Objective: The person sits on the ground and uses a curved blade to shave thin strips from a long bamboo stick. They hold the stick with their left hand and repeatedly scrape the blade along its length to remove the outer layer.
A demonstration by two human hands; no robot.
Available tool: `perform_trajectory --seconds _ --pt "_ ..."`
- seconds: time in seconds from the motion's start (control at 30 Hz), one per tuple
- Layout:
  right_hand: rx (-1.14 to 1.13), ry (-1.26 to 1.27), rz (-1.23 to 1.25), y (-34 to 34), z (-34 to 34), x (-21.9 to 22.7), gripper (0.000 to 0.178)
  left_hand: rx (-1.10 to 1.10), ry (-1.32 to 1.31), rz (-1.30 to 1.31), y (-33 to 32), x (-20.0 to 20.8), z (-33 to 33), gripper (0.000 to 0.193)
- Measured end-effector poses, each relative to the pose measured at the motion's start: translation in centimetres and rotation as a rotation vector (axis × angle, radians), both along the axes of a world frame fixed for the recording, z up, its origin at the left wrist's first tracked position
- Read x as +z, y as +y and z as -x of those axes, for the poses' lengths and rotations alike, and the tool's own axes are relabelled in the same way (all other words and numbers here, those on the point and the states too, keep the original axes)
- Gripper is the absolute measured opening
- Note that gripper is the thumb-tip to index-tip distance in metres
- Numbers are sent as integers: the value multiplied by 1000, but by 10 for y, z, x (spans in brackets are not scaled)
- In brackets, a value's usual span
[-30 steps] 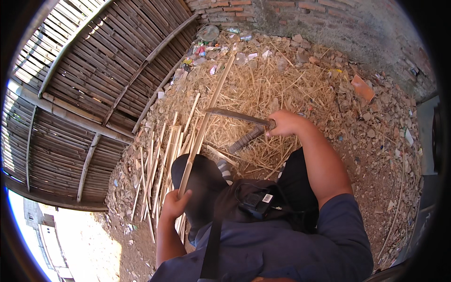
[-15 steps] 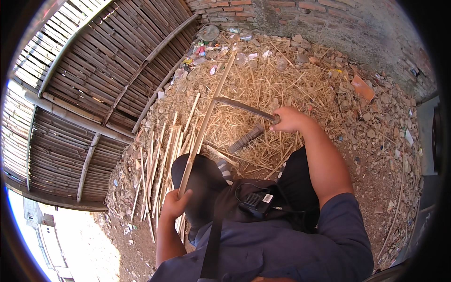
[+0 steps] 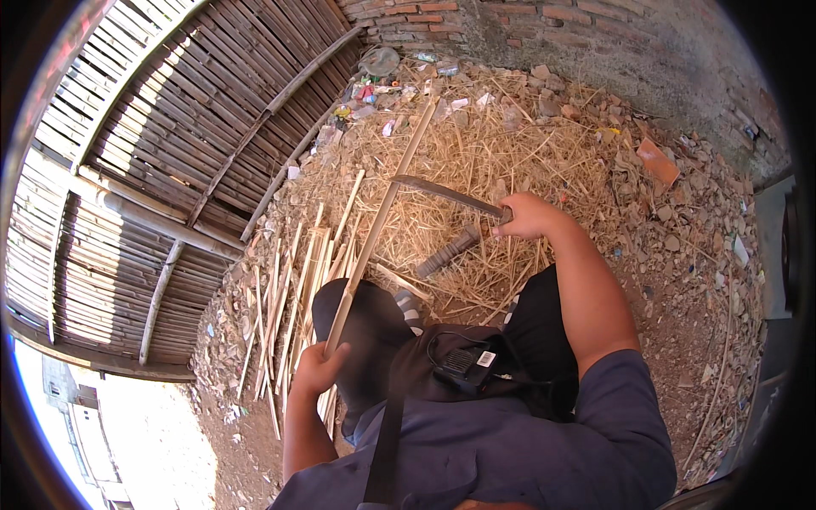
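Observation:
A long pale bamboo strip (image 3: 376,228) slants up and away across my left knee, its lower end gripped in my left hand (image 3: 320,366). My right hand (image 3: 528,216) is wrapped round the handle of a long dark blade, a machete (image 3: 449,195). The blade's tip end meets the strip above its middle. Below the blade, a ridged, dark cylindrical piece (image 3: 448,252) lies on the shavings; I cannot make out what it is. Beside my left leg several split bamboo strips (image 3: 285,297) lie in a loose bundle.
Straw-like bamboo shavings (image 3: 493,153) cover the ground ahead. A slatted bamboo wall (image 3: 170,161) stands left, a brick wall (image 3: 578,34) at the back. Litter and rubble (image 3: 671,229) lie around, with a broken tile (image 3: 658,161) at right. A black device (image 3: 464,365) rests on my lap.
The far end of the bamboo strip has swung slightly to the right. The machete and my right hand have shifted a little to the right; both hands keep their hold.

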State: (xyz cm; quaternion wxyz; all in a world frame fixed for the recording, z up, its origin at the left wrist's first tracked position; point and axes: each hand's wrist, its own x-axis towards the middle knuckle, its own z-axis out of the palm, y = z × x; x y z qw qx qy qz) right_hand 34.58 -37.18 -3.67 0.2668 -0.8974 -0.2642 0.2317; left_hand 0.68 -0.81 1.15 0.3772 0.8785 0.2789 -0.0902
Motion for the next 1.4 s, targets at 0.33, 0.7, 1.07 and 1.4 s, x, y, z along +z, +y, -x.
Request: perform_trajectory --seconds 0.33,0.7,1.07,1.4 --pt "174 5 2 22 16 3 50 20 -23 25 -2 2 1 36" --pt "31 -14 -30 4 7 5 50 8 -8 5 -5 5 0 37" --pt "28 -41 -22 5 6 4 40 9 -28 22 3 -5 3 35" --pt "24 -46 17 -5 7 16 52 31 -31 8 -5 -1 3 35"
